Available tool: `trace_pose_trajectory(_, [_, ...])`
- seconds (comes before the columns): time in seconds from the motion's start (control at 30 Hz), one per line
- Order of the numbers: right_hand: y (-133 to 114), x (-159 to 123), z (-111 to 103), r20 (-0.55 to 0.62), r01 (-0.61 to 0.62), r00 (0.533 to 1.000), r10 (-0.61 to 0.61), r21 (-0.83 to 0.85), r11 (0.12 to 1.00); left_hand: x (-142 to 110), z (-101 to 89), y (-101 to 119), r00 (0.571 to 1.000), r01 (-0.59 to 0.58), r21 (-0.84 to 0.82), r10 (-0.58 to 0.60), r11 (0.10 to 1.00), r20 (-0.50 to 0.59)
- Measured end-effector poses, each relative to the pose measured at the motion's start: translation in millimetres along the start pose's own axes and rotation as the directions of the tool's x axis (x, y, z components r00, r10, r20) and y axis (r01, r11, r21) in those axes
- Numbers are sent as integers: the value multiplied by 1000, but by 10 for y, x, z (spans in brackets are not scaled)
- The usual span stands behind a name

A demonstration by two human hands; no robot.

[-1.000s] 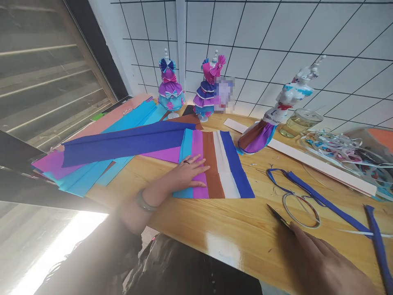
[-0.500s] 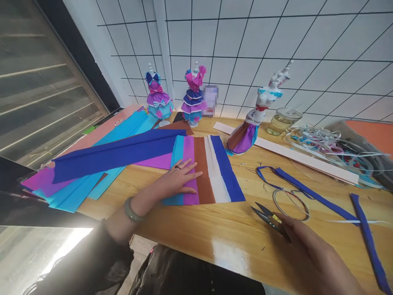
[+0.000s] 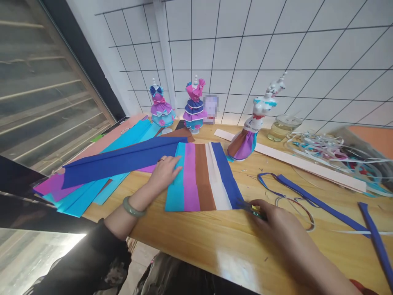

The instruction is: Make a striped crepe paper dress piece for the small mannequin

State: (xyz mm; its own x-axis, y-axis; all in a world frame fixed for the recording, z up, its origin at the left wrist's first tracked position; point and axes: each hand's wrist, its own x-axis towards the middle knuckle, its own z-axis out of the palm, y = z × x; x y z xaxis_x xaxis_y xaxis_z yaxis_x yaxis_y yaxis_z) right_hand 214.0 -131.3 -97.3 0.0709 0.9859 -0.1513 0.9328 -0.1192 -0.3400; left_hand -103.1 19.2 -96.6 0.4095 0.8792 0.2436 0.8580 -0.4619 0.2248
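A sheet of turquoise, purple, brown, white and blue stripes (image 3: 205, 176), crepe paper or thin cloth, lies flat on the wooden table (image 3: 196, 233). At its left edge rests my left hand (image 3: 166, 173), thumb and index finger apart over the turquoise stripe, the other fingers partly hidden. My right hand (image 3: 273, 217) is closed around thread snips (image 3: 256, 211). Their blurred tips reach the lower right corner of the blue stripe; whether the blades touch it I cannot tell. Just beyond that hand lies a thin ring-shaped loop (image 3: 302, 213).
Blue (image 3: 123, 157) and turquoise strips overlap at the left. Two dressed miniature mannequins (image 3: 162, 108) stand by the tiled wall; a third, tilted mannequin (image 3: 251, 127) is nearer. A long white strip (image 3: 310, 164), glass jar (image 3: 284, 129), ribbon tangle (image 3: 331, 147) and blue strips (image 3: 322, 205) occupy the right.
My left hand has slid left, off the purple stripe to the sheet's turquoise edge. My right hand has brought the snips left to the sheet's lower right corner. The camera view has shifted.
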Motion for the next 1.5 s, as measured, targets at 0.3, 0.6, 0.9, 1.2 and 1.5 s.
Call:
trace_pose_trajectory(0.3, [-122, 255, 55, 114, -15, 993, 6, 73, 997, 133, 106, -65, 962, 272, -263, -267, 926, 54])
trace_pose_trajectory(0.6, [-72, 252, -115, 105, -49, 994, 44, 47, 998, 24, 26, -26, 956, 292, -156, -290, 944, 30])
trace_pose_trajectory(0.9, [-45, 349, -110, -19, -57, 998, 60, 126, 990, 182, 98, 7, 929, 369, -167, -357, 914, 99])
trace_pose_trajectory(1.2, [31, 430, -2, -42, 14, 999, 0, 325, 946, 98, 55, 9, 931, 364, -152, -358, 919, 69])
trace_pose_trajectory(1.5, [-4, 384, -69, -53, 13, 999, -2, 211, 977, 156, 109, 46, 942, 337, -242, -327, 910, 79])
